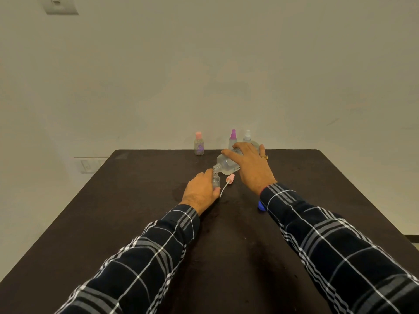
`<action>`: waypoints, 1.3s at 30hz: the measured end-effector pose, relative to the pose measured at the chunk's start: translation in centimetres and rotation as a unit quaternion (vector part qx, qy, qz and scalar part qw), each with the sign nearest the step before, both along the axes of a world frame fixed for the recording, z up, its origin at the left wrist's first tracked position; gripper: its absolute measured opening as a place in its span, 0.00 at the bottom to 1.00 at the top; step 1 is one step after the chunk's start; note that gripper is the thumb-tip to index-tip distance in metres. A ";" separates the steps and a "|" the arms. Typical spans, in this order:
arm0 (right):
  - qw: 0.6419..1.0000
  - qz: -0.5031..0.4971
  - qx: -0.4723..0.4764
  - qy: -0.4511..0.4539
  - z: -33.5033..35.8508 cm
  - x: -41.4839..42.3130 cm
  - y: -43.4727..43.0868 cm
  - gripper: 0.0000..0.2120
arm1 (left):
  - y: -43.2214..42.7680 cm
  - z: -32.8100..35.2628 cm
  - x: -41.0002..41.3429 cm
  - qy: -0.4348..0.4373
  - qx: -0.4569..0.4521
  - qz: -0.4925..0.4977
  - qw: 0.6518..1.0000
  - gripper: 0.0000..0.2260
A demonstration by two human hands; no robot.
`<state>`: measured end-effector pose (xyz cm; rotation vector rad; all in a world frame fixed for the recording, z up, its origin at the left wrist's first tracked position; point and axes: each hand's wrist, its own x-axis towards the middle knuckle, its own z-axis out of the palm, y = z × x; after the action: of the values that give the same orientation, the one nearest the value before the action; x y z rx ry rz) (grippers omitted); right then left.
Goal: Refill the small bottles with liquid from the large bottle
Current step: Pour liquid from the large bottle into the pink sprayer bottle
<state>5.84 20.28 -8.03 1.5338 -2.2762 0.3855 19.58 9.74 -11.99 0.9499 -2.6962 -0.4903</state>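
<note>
table [136,211] far edge: lone bottle [199,146] left, bottle pair [233,138] right | centre: large bottle [226,163] above small bottle [215,181] | sprayer [230,178] just right | cap [261,206] nearer, rightward

A dark table [136,200] carries three upright bottles along its 12 o'clock edge: a pink-capped bottle [199,146], a purple sprayer [233,138], and a white sprayer [247,135] at its 3 o'clock. Nearer the centre lies a pink spray head [229,179], with a blue cap [261,206] at its 4 o'clock.

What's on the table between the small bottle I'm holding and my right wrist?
A pink spray top with a white tube lies on the table, per the head view.
</note>
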 end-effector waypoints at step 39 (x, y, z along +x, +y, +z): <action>1.000 0.002 0.002 0.001 0.2 0.5 0.1 0.34 | -0.1 -0.2 0.1 0.005 -0.003 -0.003 1.000 0.26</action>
<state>6.30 20.35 -7.81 1.5401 -2.2747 0.3795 19.69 9.63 -12.15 0.9348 -2.6912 -0.4878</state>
